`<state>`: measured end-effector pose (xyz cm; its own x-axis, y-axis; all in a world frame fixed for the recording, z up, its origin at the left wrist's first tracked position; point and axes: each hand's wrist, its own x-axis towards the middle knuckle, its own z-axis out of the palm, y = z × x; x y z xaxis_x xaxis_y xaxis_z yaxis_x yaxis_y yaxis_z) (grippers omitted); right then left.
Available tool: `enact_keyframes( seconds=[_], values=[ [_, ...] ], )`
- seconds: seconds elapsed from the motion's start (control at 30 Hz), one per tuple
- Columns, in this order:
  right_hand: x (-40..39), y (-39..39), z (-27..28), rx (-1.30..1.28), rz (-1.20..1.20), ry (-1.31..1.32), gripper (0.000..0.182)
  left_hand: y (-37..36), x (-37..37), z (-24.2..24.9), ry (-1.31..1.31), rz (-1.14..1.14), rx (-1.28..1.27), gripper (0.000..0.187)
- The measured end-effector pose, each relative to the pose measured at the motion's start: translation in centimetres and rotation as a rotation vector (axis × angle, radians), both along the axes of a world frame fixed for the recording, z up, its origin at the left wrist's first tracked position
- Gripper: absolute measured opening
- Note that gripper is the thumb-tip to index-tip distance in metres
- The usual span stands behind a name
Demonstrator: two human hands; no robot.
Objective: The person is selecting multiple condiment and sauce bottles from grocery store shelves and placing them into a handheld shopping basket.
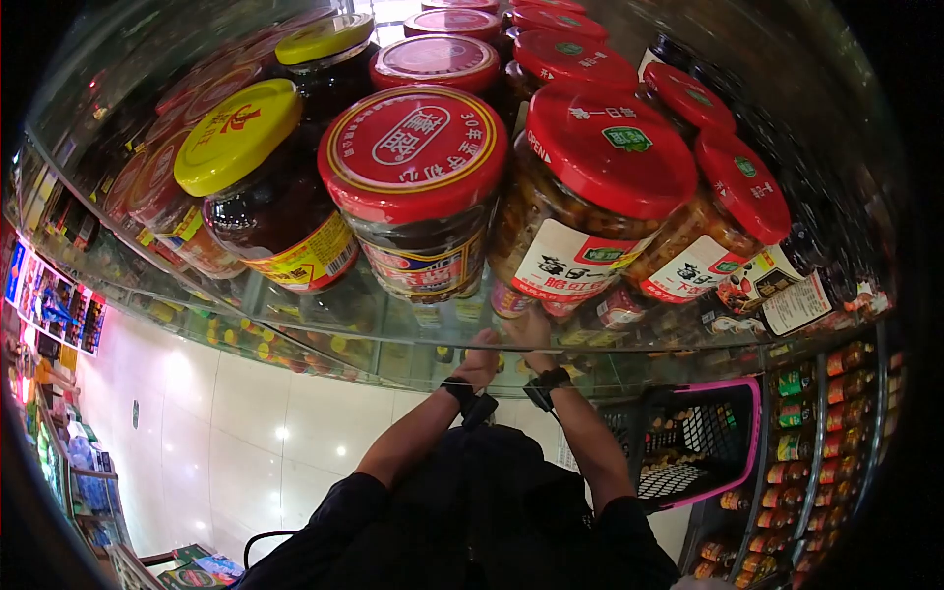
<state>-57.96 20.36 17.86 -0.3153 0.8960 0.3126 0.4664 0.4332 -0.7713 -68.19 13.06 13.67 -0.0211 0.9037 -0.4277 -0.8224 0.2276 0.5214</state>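
Seen through a glass shelf (393, 339), both of my hands reach forward below its front edge. My right hand (531, 329) is up against a small jar with a purple and gold label (509, 300); its fingers are hidden, so a grip cannot be made out. Beside it, slightly nearer to me, my left hand (479, 364) shows its palm side with the fingers stretched out and nothing visible in them. On the glass above stand a red-lidded jar with a dark filling (413, 157), a red-lidded jar with a white label (595, 187) and a yellow-lidded jar (241, 138).
More jars stand in rows behind these, with dark bottles (826, 197) at the right. A black basket with a pink rim (755, 433) is at my right. Shelves of jars (787, 472) line the far right. Pale floor tiles (246, 413) show at the left.
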Motion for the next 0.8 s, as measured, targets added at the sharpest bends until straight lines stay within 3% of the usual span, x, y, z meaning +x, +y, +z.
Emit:
enact_keyframes(
  seconds=[0.07,0.13,0.23,0.37,0.43,0.47,0.53,0.57,0.63,0.8],
  values=[
    [-0.1,-0.2,0.5,-0.031,0.005,0.002,0.044,-0.1,0.0,0.5,-0.019,-0.005,-0.023,0.023],
    [-0.2,-0.1,0.6,-0.027,0.021,0.013,0.042,0.7,-0.3,-2.8,-0.134,-0.001,0.207,0.023],
    [-0.4,0.0,0.3,0.055,-0.027,-0.021,0.039,1.1,-1.3,-6.2,0.000,-0.086,0.242,0.021],
    [-0.7,-1.0,1.7,0.019,-0.036,0.050,0.038,1.9,-1.2,-9.6,-0.110,-0.104,0.274,0.020],
    [-0.7,-1.5,1.8,0.030,-0.069,0.085,0.037,1.6,-0.7,-9.4,0.556,-0.011,0.319,0.016],
    [-0.6,-1.6,1.7,0.031,-0.069,0.085,0.037,1.3,-0.5,-9.3,0.556,-0.011,0.320,0.016],
    [-0.5,-1.8,1.4,0.029,-0.028,0.219,0.037,-0.2,-0.3,-3.1,0.545,0.063,0.213,0.016],
    [-0.5,-1.6,1.2,0.029,-0.029,0.219,0.037,-0.1,-0.5,-3.1,0.545,0.062,0.214,0.016],
    [-0.4,-1.4,1.3,0.091,-0.042,0.123,0.040,0.0,-1.0,-3.4,-0.122,0.043,0.046,0.018],
    [-0.1,-3.4,1.8,0.260,-0.157,0.111,0.048,-1.3,-1.1,-2.3,-0.103,0.106,0.010,0.020]
  ],
)
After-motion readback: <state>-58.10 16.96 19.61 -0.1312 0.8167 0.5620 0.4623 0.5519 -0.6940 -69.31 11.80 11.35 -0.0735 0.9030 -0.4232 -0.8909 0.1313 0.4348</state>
